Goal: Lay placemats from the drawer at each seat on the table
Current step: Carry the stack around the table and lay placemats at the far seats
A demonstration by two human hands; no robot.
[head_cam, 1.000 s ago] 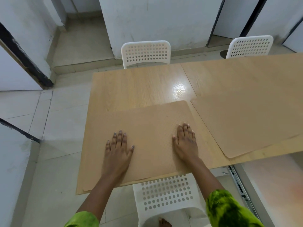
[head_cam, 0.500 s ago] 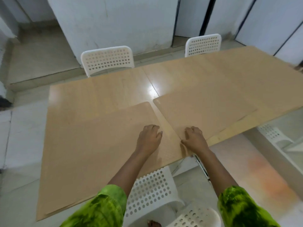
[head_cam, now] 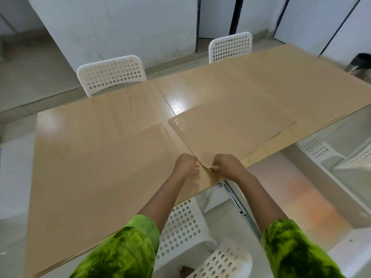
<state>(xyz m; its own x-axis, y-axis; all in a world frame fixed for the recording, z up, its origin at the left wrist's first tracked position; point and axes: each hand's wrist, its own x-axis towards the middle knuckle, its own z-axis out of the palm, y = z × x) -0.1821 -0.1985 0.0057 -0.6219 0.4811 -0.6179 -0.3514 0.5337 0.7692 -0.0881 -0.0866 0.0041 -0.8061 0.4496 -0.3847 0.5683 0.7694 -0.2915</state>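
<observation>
Two tan placemats lie on the light wooden table (head_cam: 261,81). The left placemat (head_cam: 96,173) lies flat on the near left part of the table. The right placemat (head_cam: 226,133) lies askew beside it, its near corner at the table's front edge. My left hand (head_cam: 185,164) and my right hand (head_cam: 226,166) are both closed, pinching that near corner of the right placemat from either side. Several thin layers show at the mat's right edge.
Two white perforated chairs stand at the far side, the far left chair (head_cam: 111,74) and the far right chair (head_cam: 230,47). A near white chair (head_cam: 180,223) sits under the front edge below my arms. An open white drawer (head_cam: 301,197) with a metal rail is at right.
My view has swung right. Both hands left the left placemat, moved right to the second placemat's near corner, and curled from flat into a pinch on it.
</observation>
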